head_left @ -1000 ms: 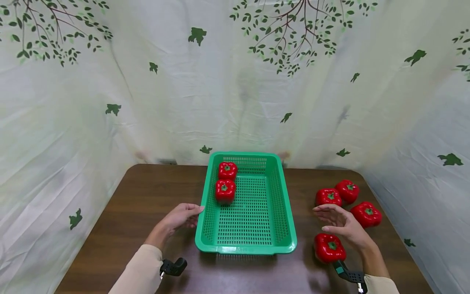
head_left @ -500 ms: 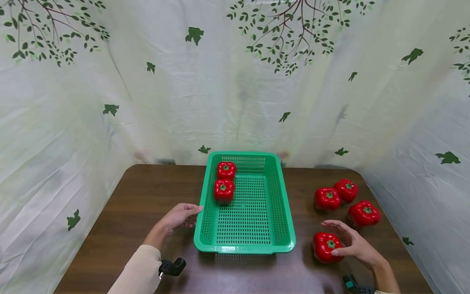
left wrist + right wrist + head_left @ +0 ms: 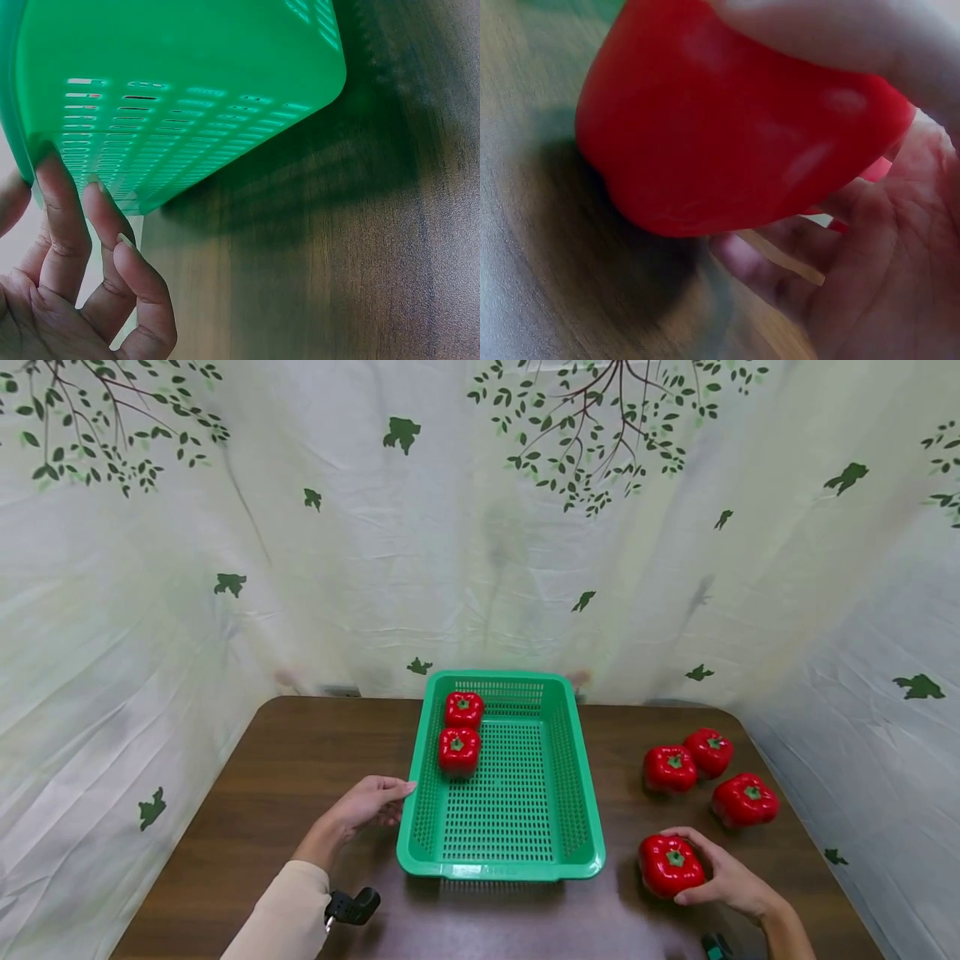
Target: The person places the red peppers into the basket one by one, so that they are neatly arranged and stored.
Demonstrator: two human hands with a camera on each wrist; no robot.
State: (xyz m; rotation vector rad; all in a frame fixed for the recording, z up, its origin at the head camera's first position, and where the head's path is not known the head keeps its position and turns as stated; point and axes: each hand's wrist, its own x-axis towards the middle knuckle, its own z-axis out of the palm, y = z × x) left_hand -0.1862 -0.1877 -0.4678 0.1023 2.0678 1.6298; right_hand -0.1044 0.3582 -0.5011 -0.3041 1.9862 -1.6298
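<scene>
A green plastic basket (image 3: 501, 869) with slotted walls stands mid-table in the head view. Two red bell peppers (image 3: 459, 752) sit inside it, one behind the other along its left side. My left hand (image 3: 366, 803) pinches the basket's left rim; the left wrist view has the index finger (image 3: 61, 217) under that rim, other fingers loosely bent below. At the right, my right hand (image 3: 738, 881) grips the nearest red bell pepper (image 3: 666, 865) from its right side, thumb in front and fingers behind. In the right wrist view this pepper (image 3: 727, 127) hides part of the fingers.
Three more red bell peppers stand behind my right hand: one on the left (image 3: 670, 768), one at the back (image 3: 708, 752) and one on the right (image 3: 746, 800). The brown wooden table (image 3: 322, 735) ends at a leaf-printed curtain (image 3: 360, 568).
My right hand has come down and toward me from above the right-hand peppers, and its fingers have closed around the nearest one. The left hand stays at the basket rim.
</scene>
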